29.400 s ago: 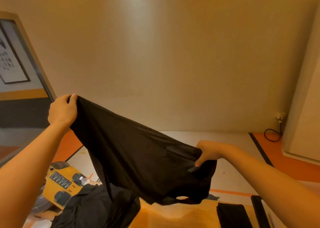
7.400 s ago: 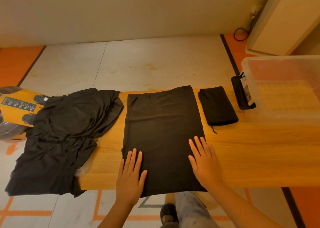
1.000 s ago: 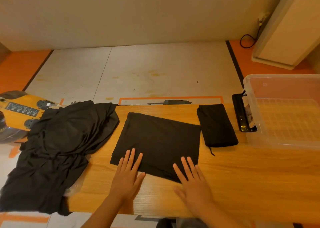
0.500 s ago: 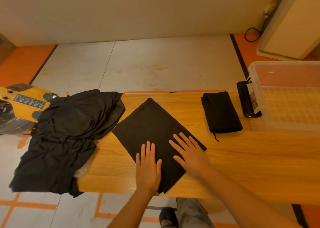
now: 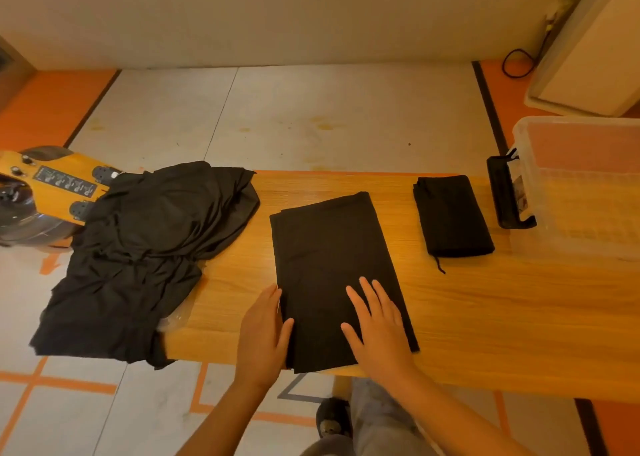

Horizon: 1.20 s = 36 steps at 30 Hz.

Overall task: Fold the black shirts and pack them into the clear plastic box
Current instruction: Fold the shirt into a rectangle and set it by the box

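Here the half-folded black shirt (image 5: 332,275) lies as a long rectangle in the middle of the wooden surface (image 5: 502,317). Its near end reaches the near edge of the surface and its far end tilts slightly to the right.

The left hand (image 5: 263,337) lies flat along the shirt's left edge near the near end. Its fingers are straight and close together, and the thumb rests on the cloth. The right hand (image 5: 377,327) presses flat on the near right part of the same shirt, with fingers straight and slightly spread, pointing away from the person. Neither hand pinches or grips the fabric.

To the left, a loose pile of black shirts (image 5: 149,247) covers the left end of the surface and hangs over its left and near edges. Beyond the pile, on the far left, stands a yellow machine (image 5: 52,185) with a dark label and black knobs.

To the right of the middle shirt, and apart from it, lies a smaller folded shirt (image 5: 450,216) with a thin thread trailing from its near edge.

Farther right stands the clear plastic box (image 5: 581,244). No cloth shows inside it, and a black handle (image 5: 505,195) sits on its left side.

On the floor beyond the surface, a black cable (image 5: 516,64) loops beside a pale cabinet (image 5: 588,57). Below the near edge, a dark shoe (image 5: 332,417) is visible.
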Motion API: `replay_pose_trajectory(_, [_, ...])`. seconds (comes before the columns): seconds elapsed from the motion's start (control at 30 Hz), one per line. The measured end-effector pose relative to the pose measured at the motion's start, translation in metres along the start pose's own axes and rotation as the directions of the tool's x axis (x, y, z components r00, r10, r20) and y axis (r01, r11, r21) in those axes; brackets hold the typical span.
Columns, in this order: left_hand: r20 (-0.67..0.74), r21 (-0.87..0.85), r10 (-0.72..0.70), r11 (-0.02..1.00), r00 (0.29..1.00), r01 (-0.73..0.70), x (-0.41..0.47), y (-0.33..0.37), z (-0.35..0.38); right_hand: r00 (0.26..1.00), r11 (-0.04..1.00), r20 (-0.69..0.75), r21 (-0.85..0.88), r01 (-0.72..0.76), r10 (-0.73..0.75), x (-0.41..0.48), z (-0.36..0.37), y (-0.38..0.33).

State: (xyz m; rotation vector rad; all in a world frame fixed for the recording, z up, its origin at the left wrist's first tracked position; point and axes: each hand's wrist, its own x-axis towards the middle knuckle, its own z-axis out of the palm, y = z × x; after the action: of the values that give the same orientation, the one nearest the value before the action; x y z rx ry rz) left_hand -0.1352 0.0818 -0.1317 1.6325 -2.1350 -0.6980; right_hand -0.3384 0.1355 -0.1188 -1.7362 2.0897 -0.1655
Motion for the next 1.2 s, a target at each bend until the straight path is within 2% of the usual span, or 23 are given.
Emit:
replay_pose_trajectory(0.07, [-0.043, -0.028, 0.03, 0.999, 0.999, -0.031, -0.017, 0.0, 0.005, 0.993, 0.992, 0.023, -0.059, 0.113, -0.111, 0.007, -0.007, 0.002])
replay_pose_trajectory(0.13, [-0.066, -0.055, 0.026, 0.998, 0.998, -0.029, -0.029, -0.002, 0.005, 0.977, 0.974, 0.109, -0.12, 0.194, -0.181, 0.009, -0.007, 0.003])
replay_pose_trajectory(0.27, [-0.022, -0.003, 0.146, 0.989, 0.989, -0.146, -0.033, -0.007, 0.001, 0.93, 0.94, 0.236, -0.129, 0.317, -0.281, 0.006, 0.001, 0.001])
replay_pose_trajectory(0.37, [-0.014, -0.004, 0.172, 0.985, 0.985, -0.172, -0.034, -0.007, -0.007, 0.867, 0.858, 0.246, -0.181, 0.48, -0.433, 0.002, 0.013, -0.001])
replay_pose_trajectory(0.43, [-0.014, -0.015, 0.134, 0.991, 0.991, -0.134, -0.038, -0.007, -0.011, 0.839, 0.807, 0.274, -0.253, 0.534, -0.47, -0.001, 0.024, -0.006])
replay_pose_trajectory(0.63, [0.075, 0.0, -0.04, 0.999, 0.996, 0.04, -0.06, -0.019, -0.006, 0.832, 0.791, 0.17, -0.259, 0.554, -0.528, -0.006, 0.045, -0.027])
replay_pose_trajectory(0.73, [0.087, 0.012, -0.013, 1.0, 0.996, 0.012, -0.07, -0.023, -0.006, 0.83, 0.798, 0.105, -0.233, 0.556, -0.548, -0.007, 0.047, -0.03])
replay_pose_trajectory(0.8, [0.106, 0.018, 0.039, 0.999, 0.994, -0.041, -0.075, -0.027, -0.005, 0.863, 0.837, 0.074, -0.215, 0.503, -0.499, -0.007, 0.044, -0.031])
replay_pose_trajectory(0.83, [0.113, 0.019, 0.057, 0.998, 0.992, -0.06, -0.077, -0.028, -0.004, 0.876, 0.86, 0.018, -0.184, 0.476, -0.481, -0.006, 0.04, -0.033])
replay_pose_trajectory(0.93, [0.114, 0.026, 0.065, 0.997, 0.991, -0.069, -0.081, -0.029, -0.003, 0.938, 0.936, -0.136, 0.114, 0.333, -0.317, 0.0, 0.019, -0.04])
replay_pose_trajectory(1.03, [0.107, 0.052, 0.092, 0.994, 0.99, -0.098, -0.083, -0.029, -0.003, 0.936, 0.939, -0.263, 0.189, 0.286, -0.232, 0.004, 0.011, -0.05])
replay_pose_trajectory(1.07, [0.103, 0.059, 0.112, 0.991, 0.988, -0.118, -0.083, -0.03, -0.002, 0.934, 0.941, -0.251, 0.158, 0.3, -0.255, 0.002, 0.012, -0.054])
replay_pose_trajectory(1.13, [0.097, 0.08, 0.142, 0.985, 0.985, -0.15, -0.084, -0.033, -0.002, 0.916, 0.927, -0.142, -0.033, 0.374, -0.375, -0.008, 0.032, -0.056])
replay_pose_trajectory(1.2, [0.105, 0.107, 0.155, 0.98, 0.982, -0.166, -0.084, -0.036, -0.002, 0.926, 0.917, -0.015, -0.148, 0.371, -0.377, -0.016, 0.051, -0.054])
